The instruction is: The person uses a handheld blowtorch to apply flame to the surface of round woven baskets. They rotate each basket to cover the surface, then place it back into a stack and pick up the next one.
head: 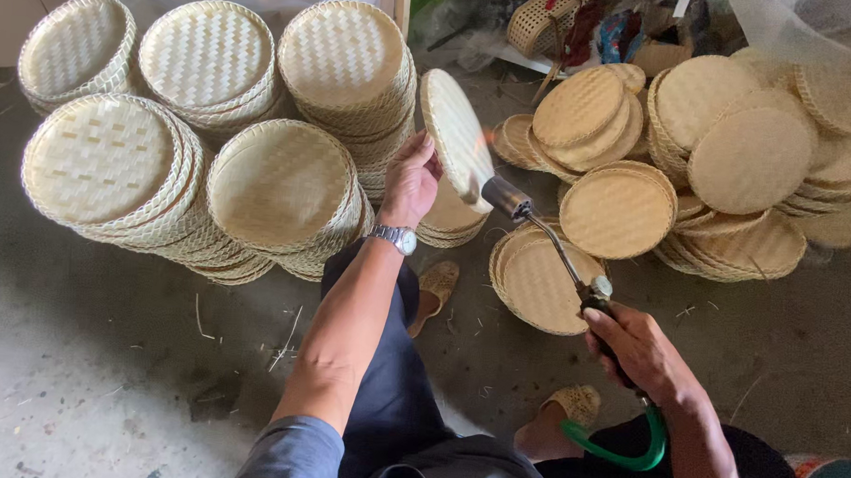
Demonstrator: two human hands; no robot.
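My left hand (411, 177) holds a round woven bamboo tray (455, 134) up on its edge, tilted, with a steel watch (394, 237) on that wrist. My right hand (637, 346) grips the handle of a gas torch (548, 239). The torch's metal nozzle (507, 197) points at the lower rim of the held tray, almost touching it. A green hose (641, 451) curls from the torch handle down under my right wrist. I sit with dark trousers, my woven sandals (436, 284) on the concrete floor.
Tall stacks of pale woven trays (278, 189) stand to the left and behind. Darker, flatter trays lie in loose heaps (749, 161) on the right, one low stack (538, 287) just under the torch. A woven basket (547, 17) with clutter sits at the back.
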